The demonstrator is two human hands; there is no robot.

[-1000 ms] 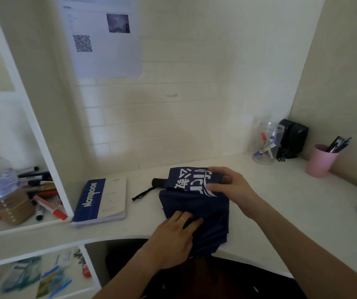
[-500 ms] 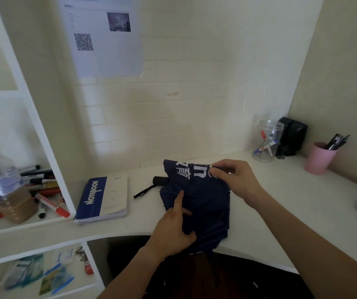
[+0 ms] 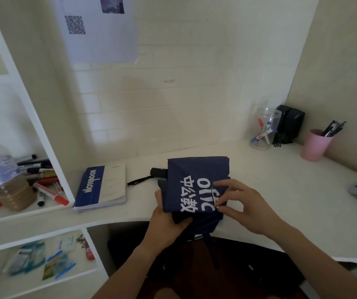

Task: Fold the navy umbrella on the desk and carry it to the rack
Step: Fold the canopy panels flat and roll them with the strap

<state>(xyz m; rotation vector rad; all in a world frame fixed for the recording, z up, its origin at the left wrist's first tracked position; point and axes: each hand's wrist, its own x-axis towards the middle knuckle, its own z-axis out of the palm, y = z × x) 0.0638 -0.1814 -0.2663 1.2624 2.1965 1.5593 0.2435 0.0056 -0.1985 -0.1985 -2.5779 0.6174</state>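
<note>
Head view: a navy umbrella [image 3: 194,184], its canopy partly folded and printed with white lettering, lies at the front edge of a white tabletop [image 3: 292,190]. The left hand [image 3: 166,221] grips the bunched fabric from below at the near end, fingers closed around it. The right hand [image 3: 244,208] pinches a fold of the printed panel between thumb and fingertips. The black handle [image 3: 159,172] points left toward a blue-and-white notebook [image 3: 100,188]. A pink cup [image 3: 315,145] of pens stands at far right.
</note>
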